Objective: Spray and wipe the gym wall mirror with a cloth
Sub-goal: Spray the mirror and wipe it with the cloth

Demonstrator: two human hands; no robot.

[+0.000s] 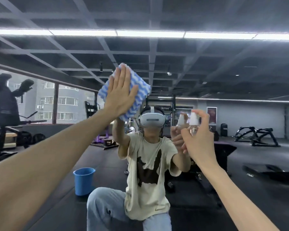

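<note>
- The left hand (119,95) is raised with its fingers straight and spread, palm flat against the cloth (140,90), pressing it to the mirror (223,72).
- The cloth sits under the palm and fingers and shows past them on the upper and right sides. It is a thick, nubbly pad with wavy blue and white stripes, roughly square and tilted onto one corner.
- The right hand (198,140) is curled round a small spray bottle (193,125), held lower than the cloth and well apart from it, to the right. One finger arches over the top of the white spray head.
- The bottle has a clear, rounded body. Its reflection appears just beside it in the glass.
- The mirror fills the view, smooth and glossy, and shows the person kneeling on one knee in a cream T-shirt (148,164) with a dark print, a white headset (151,121) over the eyes.
- A blue plastic bucket (83,180), tapered and with a pouring lip, stands on dark floor matting (107,164) in the reflection.
- Black gym machines (255,135) stand at the right, under long light strips (148,33) on a dark gridded ceiling.
</note>
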